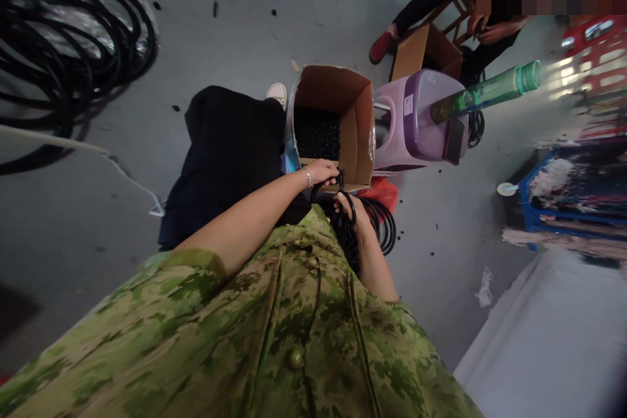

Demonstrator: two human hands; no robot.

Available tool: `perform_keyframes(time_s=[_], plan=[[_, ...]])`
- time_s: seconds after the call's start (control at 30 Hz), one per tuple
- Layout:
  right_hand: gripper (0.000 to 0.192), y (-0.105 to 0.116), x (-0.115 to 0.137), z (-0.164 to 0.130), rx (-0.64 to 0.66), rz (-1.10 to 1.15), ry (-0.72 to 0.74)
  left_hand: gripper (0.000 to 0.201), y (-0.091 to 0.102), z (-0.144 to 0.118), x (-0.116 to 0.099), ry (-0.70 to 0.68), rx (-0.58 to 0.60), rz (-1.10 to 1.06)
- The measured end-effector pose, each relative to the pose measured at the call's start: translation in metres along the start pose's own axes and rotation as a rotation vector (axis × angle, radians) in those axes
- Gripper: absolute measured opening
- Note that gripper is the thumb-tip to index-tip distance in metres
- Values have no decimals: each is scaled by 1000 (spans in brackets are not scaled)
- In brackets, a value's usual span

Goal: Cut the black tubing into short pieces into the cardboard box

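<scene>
A green camouflage jacket (274,339) was seen nearest. A thin black cable loop (343,199) was pinched between the left hand (323,172), at eleven o'clock, and the right hand (353,209), fingers closed on it.

cable (343,199): thin, black, looped | held between both hands above lap | coil (379,222): black, hanging just right of hands, beside box

The left arm is bare and stretches forward, with a bracelet on the wrist; the left hand (321,172) is curled closed. The right forearm is bent inward, and the right hand (353,209) is also closed, just beside the left.
</scene>
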State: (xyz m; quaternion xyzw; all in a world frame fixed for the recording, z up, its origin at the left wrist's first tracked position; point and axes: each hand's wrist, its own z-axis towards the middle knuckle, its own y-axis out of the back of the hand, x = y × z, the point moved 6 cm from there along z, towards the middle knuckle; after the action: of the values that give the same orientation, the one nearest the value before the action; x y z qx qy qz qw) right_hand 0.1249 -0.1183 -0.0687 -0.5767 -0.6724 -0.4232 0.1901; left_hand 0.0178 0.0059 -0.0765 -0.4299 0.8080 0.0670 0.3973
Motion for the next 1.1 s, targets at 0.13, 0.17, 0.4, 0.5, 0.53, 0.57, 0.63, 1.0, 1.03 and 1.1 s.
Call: perform_keyframes(time_s=[0.13, 0.17, 0.4, 0.5, 0.53, 0.57, 0.63, 1.0, 1.03, 1.1], plan=[[55, 2, -2, 1, -8, -14, -6, 25, 0, 0, 0, -3, 7, -5], [54, 2, -1, 0, -11, -23, -2, 25, -1, 0, 0, -8, 8, -6], [53, 2, 5, -2, -25, -56, 13, 25, -1, 0, 0, -21, 11, -4], [55, 1, 5, 0, -27, -51, -2, 25, -1, 0, -1, -23, 14, 1], [55, 0, 4, 1, -25, -53, -8, 25, -1, 0, -1, -21, 12, 5], [56, 0, 4, 1, -24, -55, -13, 25, -1, 0, -1, -20, 12, 10], [56, 0, 3, 2, -25, -61, -9, 25, -1, 1, 0, -21, 16, 18], [51, 1, 1, 11, -22, -156, 9, 30, -3, 3, 2, -23, 44, 66], [51, 2, 1, 11, -23, -160, 10, 30, -3, 2, 1, -25, 40, 60], [50, 4, 0, 11, -32, -172, 19, 29, -3, 0, 0, -29, 40, 54]])
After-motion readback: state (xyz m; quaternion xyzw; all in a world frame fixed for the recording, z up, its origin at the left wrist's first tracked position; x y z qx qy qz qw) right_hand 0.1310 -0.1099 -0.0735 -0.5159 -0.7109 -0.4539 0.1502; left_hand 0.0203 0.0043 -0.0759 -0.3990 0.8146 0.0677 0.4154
